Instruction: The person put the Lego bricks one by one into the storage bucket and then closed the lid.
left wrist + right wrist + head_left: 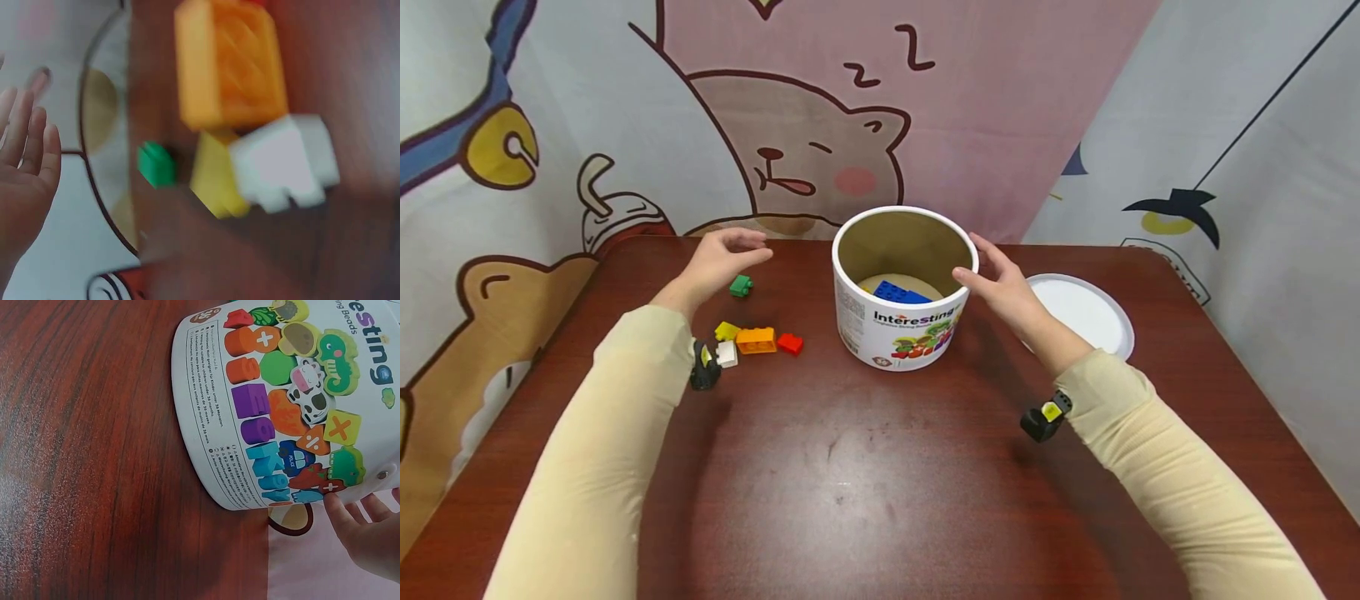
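A white round bucket (859,321) with printed pictures stands upright on the table, blue toy bricks (895,292) visible inside. On its right side, near the rim, my right hand (1011,300) holds it, thumb toward the front and fingers farther back. My left hand (718,262) hovers left of the bucket with nothing in it, thumb and fingers apart. Close below it lies a green brick (741,286). Nearer me are a yellow brick (727,331), an orange brick (756,340), a white brick (275,165) and a red brick (790,343), blurred in the left wrist view.
To the right of the bucket a round white lid (1086,312) lies flat, partly behind the right forearm. The dark red wooden table (850,467) ends at a cartoon-printed cloth (985,125) at the back and sides. Each wrist carries a small black camera (1043,419).
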Demonstrator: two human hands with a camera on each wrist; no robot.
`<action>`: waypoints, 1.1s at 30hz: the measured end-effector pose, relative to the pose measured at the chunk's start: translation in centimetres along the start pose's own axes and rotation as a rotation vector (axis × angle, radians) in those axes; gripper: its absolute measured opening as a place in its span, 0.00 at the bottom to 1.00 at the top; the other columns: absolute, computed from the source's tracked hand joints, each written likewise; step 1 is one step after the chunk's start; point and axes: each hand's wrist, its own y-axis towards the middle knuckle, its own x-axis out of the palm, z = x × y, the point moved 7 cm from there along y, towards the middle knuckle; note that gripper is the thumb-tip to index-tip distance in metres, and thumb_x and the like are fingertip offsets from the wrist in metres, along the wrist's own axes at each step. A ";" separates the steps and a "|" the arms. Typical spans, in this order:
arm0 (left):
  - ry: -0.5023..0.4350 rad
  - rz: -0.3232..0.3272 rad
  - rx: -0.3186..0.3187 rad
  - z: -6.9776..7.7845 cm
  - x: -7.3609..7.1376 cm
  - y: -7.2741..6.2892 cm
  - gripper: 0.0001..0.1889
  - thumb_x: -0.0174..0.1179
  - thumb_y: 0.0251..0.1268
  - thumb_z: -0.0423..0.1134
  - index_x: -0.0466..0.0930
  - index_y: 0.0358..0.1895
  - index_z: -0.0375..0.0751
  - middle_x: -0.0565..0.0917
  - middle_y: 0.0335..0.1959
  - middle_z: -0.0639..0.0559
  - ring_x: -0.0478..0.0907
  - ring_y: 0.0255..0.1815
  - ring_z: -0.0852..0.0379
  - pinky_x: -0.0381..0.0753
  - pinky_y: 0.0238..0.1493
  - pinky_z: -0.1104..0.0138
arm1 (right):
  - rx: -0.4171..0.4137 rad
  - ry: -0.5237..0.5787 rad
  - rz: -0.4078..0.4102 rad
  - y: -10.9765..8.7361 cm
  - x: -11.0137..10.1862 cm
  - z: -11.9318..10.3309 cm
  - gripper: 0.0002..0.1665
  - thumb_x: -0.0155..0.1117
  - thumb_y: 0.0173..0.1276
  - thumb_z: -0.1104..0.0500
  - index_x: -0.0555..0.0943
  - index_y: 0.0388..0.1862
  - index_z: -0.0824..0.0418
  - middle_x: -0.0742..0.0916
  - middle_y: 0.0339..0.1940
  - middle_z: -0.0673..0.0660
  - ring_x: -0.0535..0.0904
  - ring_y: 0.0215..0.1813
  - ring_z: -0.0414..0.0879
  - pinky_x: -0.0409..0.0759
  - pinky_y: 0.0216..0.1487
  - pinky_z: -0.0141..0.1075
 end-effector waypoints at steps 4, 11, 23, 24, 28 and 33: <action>0.007 0.027 -0.062 -2.9 -0.6 -0.2 0.30 0.58 0.62 0.54 0.68 0.63 0.40 0.71 0.62 0.41 0.67 0.61 0.47 0.64 0.65 0.52 | 0.000 -0.010 0.004 -0.2 -0.1 0.0 0.41 0.57 0.67 0.57 0.51 0.76 0.51 0.69 0.67 0.65 0.65 0.66 0.53 0.64 0.67 0.45; 0.047 0.042 -0.151 -6.5 -0.8 -0.4 0.30 0.55 0.66 0.48 0.63 0.66 0.33 0.67 0.66 0.35 0.63 0.65 0.41 0.63 0.66 0.50 | -0.016 -0.015 0.006 -0.2 -0.1 0.0 0.41 0.57 0.67 0.57 0.51 0.75 0.52 0.69 0.66 0.66 0.65 0.66 0.54 0.63 0.67 0.45; 0.213 0.090 -0.199 -8.1 0.2 0.0 0.22 0.56 0.65 0.40 0.70 0.58 0.29 0.76 0.54 0.31 0.72 0.55 0.40 0.71 0.59 0.52 | -0.015 -0.006 0.006 -0.2 0.0 0.2 0.41 0.58 0.67 0.56 0.52 0.75 0.54 0.69 0.66 0.65 0.64 0.67 0.54 0.62 0.68 0.48; 0.220 0.100 -0.200 -8.1 0.2 0.0 0.22 0.57 0.65 0.40 0.70 0.57 0.28 0.76 0.54 0.31 0.73 0.54 0.39 0.72 0.59 0.52 | -0.015 -0.007 0.007 -0.1 0.0 0.3 0.41 0.58 0.67 0.56 0.52 0.75 0.55 0.69 0.66 0.65 0.63 0.67 0.54 0.62 0.68 0.49; 0.219 0.115 -0.218 -8.1 0.2 0.2 0.22 0.58 0.64 0.41 0.72 0.56 0.29 0.78 0.52 0.32 0.74 0.52 0.40 0.74 0.57 0.53 | -0.012 -0.014 0.013 0.0 -0.1 0.4 0.41 0.58 0.66 0.56 0.53 0.75 0.55 0.69 0.67 0.65 0.63 0.67 0.54 0.62 0.68 0.49; 0.205 0.116 -0.225 -8.0 -0.2 0.2 0.22 0.58 0.64 0.40 0.73 0.57 0.30 0.78 0.53 0.32 0.75 0.53 0.41 0.73 0.58 0.53 | -0.013 -0.019 0.013 0.1 -0.1 0.3 0.41 0.58 0.67 0.55 0.52 0.75 0.54 0.69 0.67 0.65 0.63 0.67 0.54 0.62 0.68 0.49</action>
